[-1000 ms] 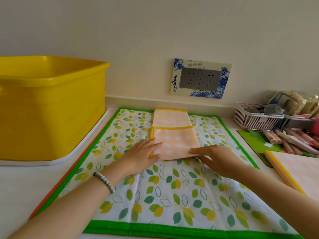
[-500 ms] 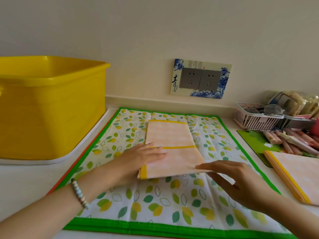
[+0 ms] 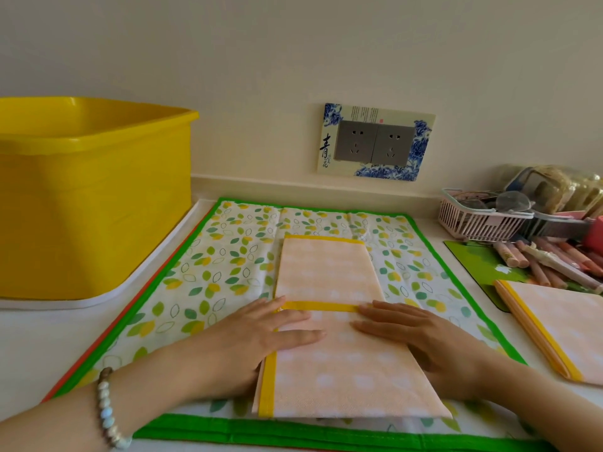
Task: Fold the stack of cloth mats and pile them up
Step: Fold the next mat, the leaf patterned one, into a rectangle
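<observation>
A peach mat with pale dots and yellow trim (image 3: pixel 326 278) lies folded into a long strip on top of the stack of flat mats, whose top one is white with green and yellow leaves and a green border (image 3: pixel 208 272). My left hand (image 3: pixel 261 334) lies flat on the strip's near left part, fingers straight. On the near right part my right hand (image 3: pixel 421 334) rests flat in the same way. Both sets of fingertips reach the yellow band across the strip. A second folded peach mat (image 3: pixel 561 324) lies apart at the right.
A big yellow tub (image 3: pixel 88 197) on a white tray stands at the left. At the back right are a pink basket (image 3: pixel 479 220) with glasses and a green mat (image 3: pixel 483 265) holding several crayons. A wall socket (image 3: pixel 375 141) is behind the mats.
The folded peach mat has slid toward me to the near edge of the leaf mat. Both hands came back with it and now lie flat on its near half.
</observation>
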